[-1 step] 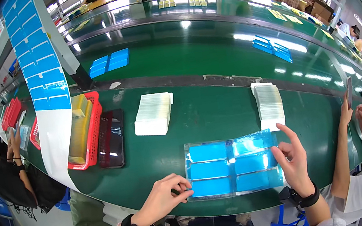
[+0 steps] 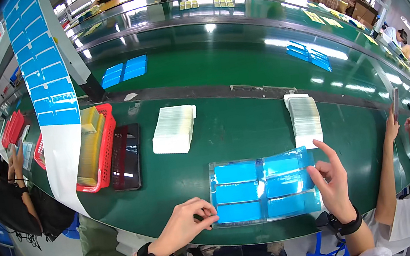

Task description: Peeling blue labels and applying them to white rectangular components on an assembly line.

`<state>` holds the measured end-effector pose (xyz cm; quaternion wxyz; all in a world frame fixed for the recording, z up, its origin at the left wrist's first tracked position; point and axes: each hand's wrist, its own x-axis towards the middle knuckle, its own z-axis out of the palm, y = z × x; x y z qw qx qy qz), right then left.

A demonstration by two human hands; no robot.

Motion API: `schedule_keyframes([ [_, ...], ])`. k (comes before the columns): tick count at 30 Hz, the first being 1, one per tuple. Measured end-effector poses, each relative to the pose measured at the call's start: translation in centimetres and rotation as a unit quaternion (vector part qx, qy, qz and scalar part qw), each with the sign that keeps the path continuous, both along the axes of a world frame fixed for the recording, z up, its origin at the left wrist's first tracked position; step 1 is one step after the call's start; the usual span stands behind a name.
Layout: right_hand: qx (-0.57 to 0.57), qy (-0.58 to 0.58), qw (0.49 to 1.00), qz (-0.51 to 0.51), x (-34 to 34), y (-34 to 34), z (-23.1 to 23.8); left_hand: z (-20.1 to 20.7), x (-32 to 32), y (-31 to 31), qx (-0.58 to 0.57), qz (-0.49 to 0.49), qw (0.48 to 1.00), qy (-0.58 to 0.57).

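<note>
Left hand [image 2: 190, 223] pinches lower-left edge of glossy clear plastic sheet [image 2: 264, 189] bearing six plain blue rectangles; right hand [image 2: 334, 188], thumb and forefinger apart, at right edge.

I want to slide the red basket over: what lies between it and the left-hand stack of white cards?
A dark, glossy rectangular panel lies beside the basket; then bare green tabletop up to the cards, in the head view.

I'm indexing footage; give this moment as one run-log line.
left hand: at lower-left corner of blue-panelled sheet | right hand: at its right edge | beyond: white card stacks on green table | left: red basket
</note>
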<state>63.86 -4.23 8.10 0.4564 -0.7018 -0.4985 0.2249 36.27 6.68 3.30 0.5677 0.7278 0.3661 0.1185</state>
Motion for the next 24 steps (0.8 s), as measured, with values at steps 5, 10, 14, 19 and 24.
schedule_keyframes([
  [5, -0.007, 0.013, 1.000, -0.008, 0.6, -0.3, -0.3, -0.1, -0.1, 0.1, -0.057, 0.026, 0.998, -0.001],
  [10, -0.024, 0.028, 0.999, -0.013, 0.6, -0.6, -0.7, 0.2, -0.2, -0.3, -0.092, 0.052, 0.994, 0.026],
  [14, -0.069, 0.023, 0.997, -0.017, 1.5, -0.8, -1.2, 0.4, 0.1, -0.3, -0.016, 0.016, 0.999, 0.040],
  [19, -0.163, 0.052, 0.985, 0.003, 2.5, -0.9, -1.8, 0.6, -0.2, -1.1, 0.107, -0.032, 0.991, 0.070],
  [24, -0.182, 0.097, 0.979, 0.006, 2.6, -1.1, -1.7, 0.2, -0.1, -2.6, 0.381, -0.055, 0.916, 0.114],
])
